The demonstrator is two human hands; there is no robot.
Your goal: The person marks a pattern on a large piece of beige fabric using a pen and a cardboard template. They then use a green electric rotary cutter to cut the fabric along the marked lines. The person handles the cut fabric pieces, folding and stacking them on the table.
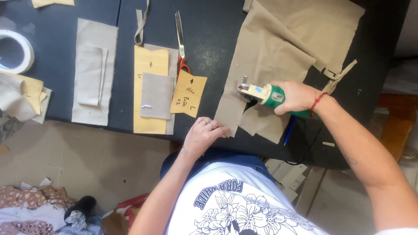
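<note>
Tape roll (15, 51) cut by left edge, only part shown. Yellow paper scrap (52, 2) clipped at top edge. Tan fabric (278, 56) runs off top too, full extent unknown. Scissors (180, 39): handles mostly tucked under yellow paper tag (188, 94), tip at frame top. Cutter blade on green electric cutter (261, 95) too small/dark to make out; rear of body buried in right hand (296, 96). Blue pen (289, 130) partly under fabric. Clothes pile (35, 209) cropped bottom-left.

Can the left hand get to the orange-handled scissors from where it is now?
Probably yes. The left hand rests flat on the tan fabric at the table edge, holding nothing. The scissors lie uncovered just beyond the yellow paper pattern piece, with nothing standing between.
</note>
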